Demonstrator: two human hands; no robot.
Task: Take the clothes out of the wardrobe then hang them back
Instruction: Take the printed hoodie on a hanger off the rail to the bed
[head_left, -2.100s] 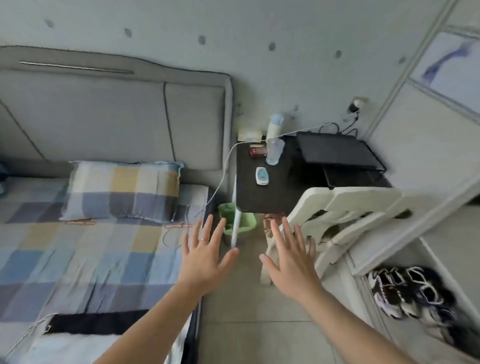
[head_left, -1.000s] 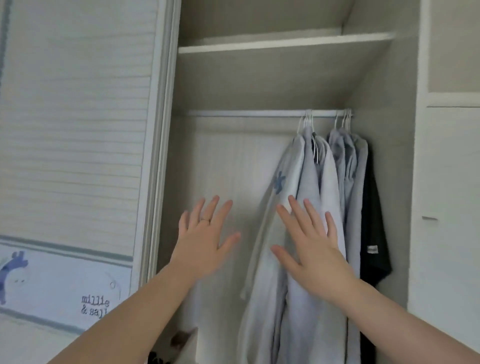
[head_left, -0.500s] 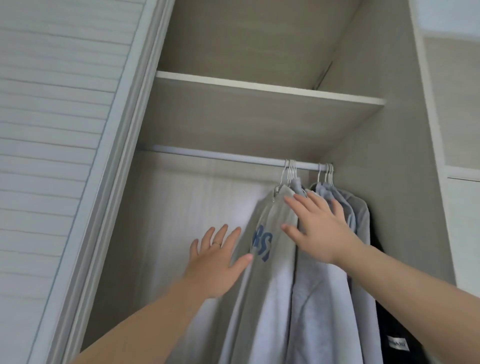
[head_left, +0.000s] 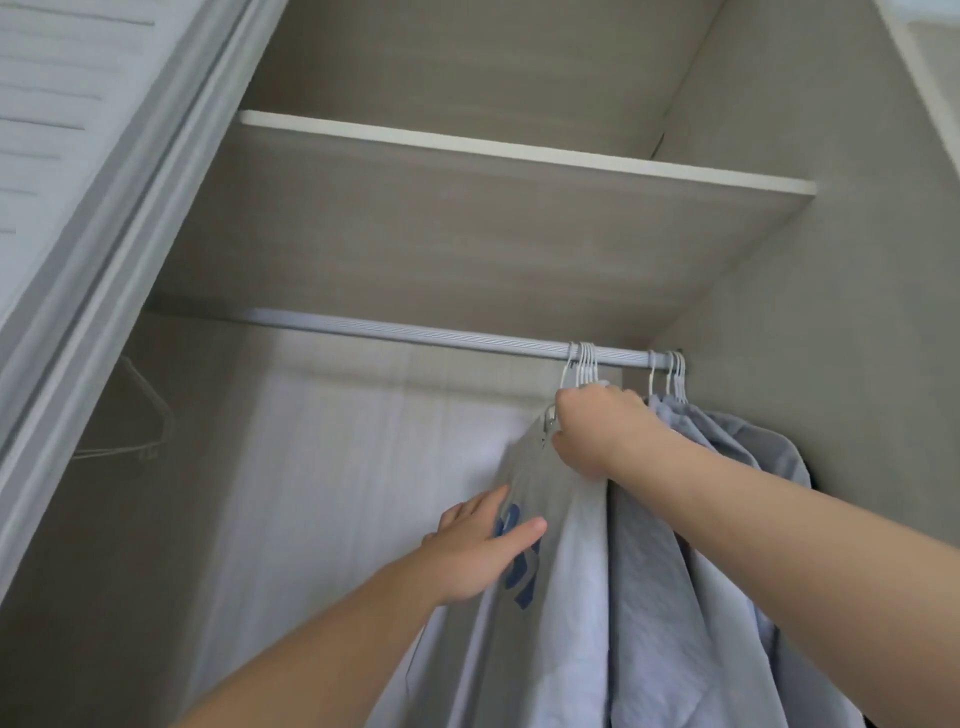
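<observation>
Under the wardrobe shelf (head_left: 467, 228), the clothes (head_left: 639, 597) hang bunched at the right end of the rail (head_left: 415, 336). Right hand (head_left: 597, 431): fingers curled tight round the hanger necks of the nearer bunch, just below the hooks (head_left: 582, 364). Left hand (head_left: 475, 553): lower and apart from the right, straight fingers laid along the front garment's edge, thumb across its blue print (head_left: 524, 577). A second bunch (head_left: 727, 447) hangs just beside, against the side wall. I also see one bare hanger (head_left: 150, 415) far left, behind the door (head_left: 104, 218).

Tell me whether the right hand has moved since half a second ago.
Yes. The right hand has risen toward the rail and now grips the hangers just under it.
</observation>
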